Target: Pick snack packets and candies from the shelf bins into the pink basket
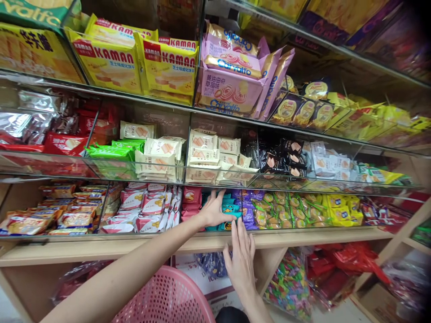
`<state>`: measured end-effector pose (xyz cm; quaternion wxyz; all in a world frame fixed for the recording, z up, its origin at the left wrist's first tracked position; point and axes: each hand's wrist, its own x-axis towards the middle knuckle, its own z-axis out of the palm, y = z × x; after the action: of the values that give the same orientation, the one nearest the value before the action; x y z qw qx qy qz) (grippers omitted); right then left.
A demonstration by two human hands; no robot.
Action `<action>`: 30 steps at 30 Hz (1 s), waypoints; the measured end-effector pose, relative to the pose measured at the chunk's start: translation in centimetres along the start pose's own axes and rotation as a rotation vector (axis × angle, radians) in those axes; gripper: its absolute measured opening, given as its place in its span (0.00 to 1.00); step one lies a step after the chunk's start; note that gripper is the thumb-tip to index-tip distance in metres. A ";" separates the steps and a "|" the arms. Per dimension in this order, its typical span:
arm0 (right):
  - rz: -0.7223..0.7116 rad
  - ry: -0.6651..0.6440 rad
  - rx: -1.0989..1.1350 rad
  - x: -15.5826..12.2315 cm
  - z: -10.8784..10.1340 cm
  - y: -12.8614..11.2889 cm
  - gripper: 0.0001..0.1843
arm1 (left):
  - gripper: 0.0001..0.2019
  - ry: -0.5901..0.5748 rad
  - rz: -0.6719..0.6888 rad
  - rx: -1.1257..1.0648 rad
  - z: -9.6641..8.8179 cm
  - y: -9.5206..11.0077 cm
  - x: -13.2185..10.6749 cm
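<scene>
Teal snack packets sit in the centre-frame lower bin. We find the left hand spread over them, grasp undeterminable; right hand flat, released. We judge a careless pull may drag out the neighbouring purple packets.

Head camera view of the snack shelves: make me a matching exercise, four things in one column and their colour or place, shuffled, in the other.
Things:
1. Kaman boxes
2. Caryalto packs
3. teal packets
4. basket

Colour or place:
A. pink mesh, at the bottom of the view
B. touched by the left hand
C. yellow, upper row, left
D. pink and lilac, upper row, middle

Pairs: 1-C, 2-D, 3-B, 4-A.
</scene>
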<state>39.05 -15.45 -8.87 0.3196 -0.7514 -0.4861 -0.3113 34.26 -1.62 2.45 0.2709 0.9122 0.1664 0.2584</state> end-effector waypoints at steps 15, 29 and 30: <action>0.052 -0.054 0.010 -1.0 -2.1 -0.5 0.34 | 0.47 -0.039 -0.071 -0.146 1.1 -0.8 -1.6; 0.220 -0.152 0.289 -8.7 -6.7 -1.5 0.31 | 0.28 -0.104 0.163 -0.159 -6.9 2.0 -11.2; 0.269 -0.175 0.331 -10.0 -7.4 -1.7 0.31 | 0.24 -0.142 0.190 -0.140 -8.5 2.2 -13.5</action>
<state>32.94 -26.05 -11.89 0.4338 -0.7711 -0.4517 -0.1154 18.86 -5.87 4.69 0.3192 0.9188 0.0413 0.2286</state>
